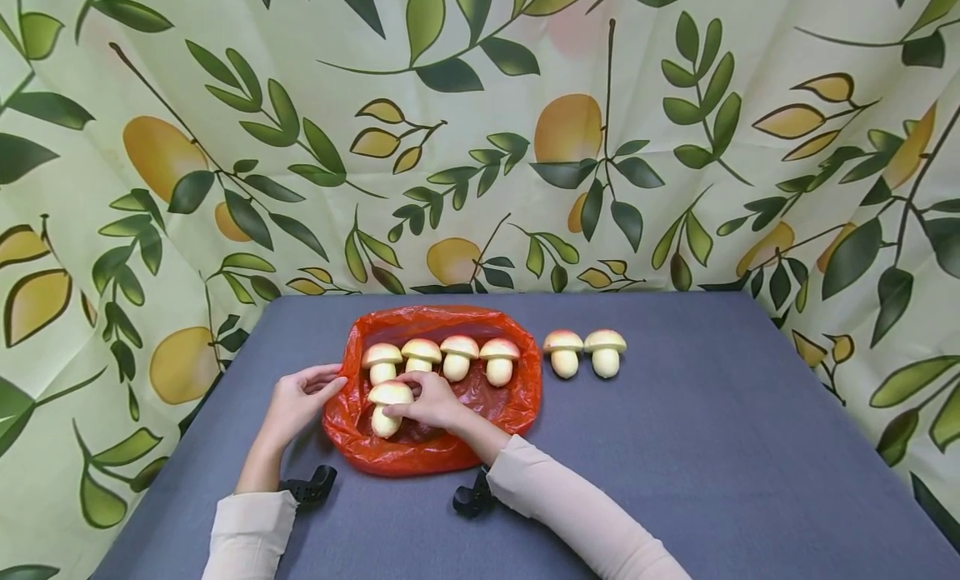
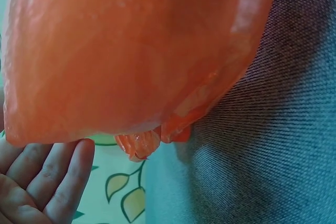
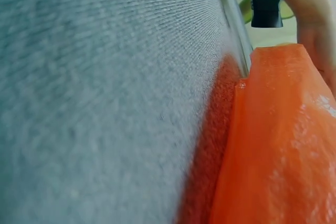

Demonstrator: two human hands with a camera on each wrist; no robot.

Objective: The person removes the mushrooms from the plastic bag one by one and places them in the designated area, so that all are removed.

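Observation:
In the head view an opened red plastic bag [image 1: 438, 465] holds four-in-line style mushrooms, several of them, with pale stems and yellow-red caps; one is the far-right mushroom [image 1: 498, 363]. My right hand [image 1: 435, 401] reaches over the front rim and pinches another mushroom [image 1: 386, 423] by its side, inside the bag at the front left. My left hand [image 1: 296, 405] is at the bag's left rim, fingers fairly straight and fingertips right at the plastic. The left wrist view shows those fingers [image 2: 60, 179] beside the bag's wall [image 2: 121, 56]. In the right wrist view the bag [image 3: 283, 145] hides the right hand.
Two more mushrooms, a left one [image 1: 564, 352] and a right one [image 1: 605, 352], stand on the grey cloth-covered table [image 1: 675, 463] right of the bag. Behind rises a curtain [image 1: 480, 172] printed with leaves and fruit. Black wrist devices [image 1: 311, 486] sit by both forearms.

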